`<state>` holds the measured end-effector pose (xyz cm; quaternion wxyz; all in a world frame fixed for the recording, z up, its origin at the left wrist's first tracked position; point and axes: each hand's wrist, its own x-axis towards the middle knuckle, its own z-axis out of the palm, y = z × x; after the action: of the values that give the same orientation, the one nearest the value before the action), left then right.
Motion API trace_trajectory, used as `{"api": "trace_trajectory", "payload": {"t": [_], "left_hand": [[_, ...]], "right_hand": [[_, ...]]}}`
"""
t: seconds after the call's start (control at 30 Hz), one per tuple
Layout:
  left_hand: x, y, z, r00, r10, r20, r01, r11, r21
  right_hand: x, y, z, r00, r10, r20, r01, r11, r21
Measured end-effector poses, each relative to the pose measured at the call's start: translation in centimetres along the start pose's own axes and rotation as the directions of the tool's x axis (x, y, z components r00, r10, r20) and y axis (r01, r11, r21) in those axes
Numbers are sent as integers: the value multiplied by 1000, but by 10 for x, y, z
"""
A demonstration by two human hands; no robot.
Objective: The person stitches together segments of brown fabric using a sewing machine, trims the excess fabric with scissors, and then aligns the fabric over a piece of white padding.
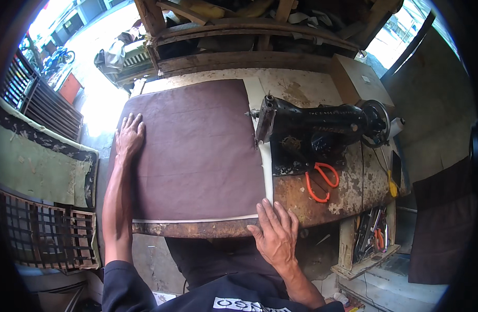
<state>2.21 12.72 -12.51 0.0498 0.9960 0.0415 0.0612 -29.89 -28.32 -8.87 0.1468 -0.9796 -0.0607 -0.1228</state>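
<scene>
A large dark maroon sheet of material lies flat on the worn table, with a white layer showing along its right and front edges. My left hand rests flat on the sheet's left side, fingers stretched out. At the front right corner, my right hand lies with its fingers spread over the sheet's edge and the tabletop. A black sewing machine stands to the right; its needle end meets the sheet's right edge. Scissors with orange handles lie by the machine's base.
A screwdriver with a yellow handle and a dark flat object lie at the table's right. Below hangs an open tool drawer. A cardboard box stands behind the machine, near a wooden shelf. Seat-like frames stand at left.
</scene>
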Motion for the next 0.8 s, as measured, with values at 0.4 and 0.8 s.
{"api": "trace_trajectory", "payload": {"t": [0.4,0.8], "left_hand": [[28,1,9,1000,-8,-5,8,1000,18],[53,-5,13,1000,-5,-14,5,1000,3]], "right_hand": [[26,9,-1,999,4,-41,-3,1000,9],[55,20,6,999,8,-53,-7,1000,27]]}}
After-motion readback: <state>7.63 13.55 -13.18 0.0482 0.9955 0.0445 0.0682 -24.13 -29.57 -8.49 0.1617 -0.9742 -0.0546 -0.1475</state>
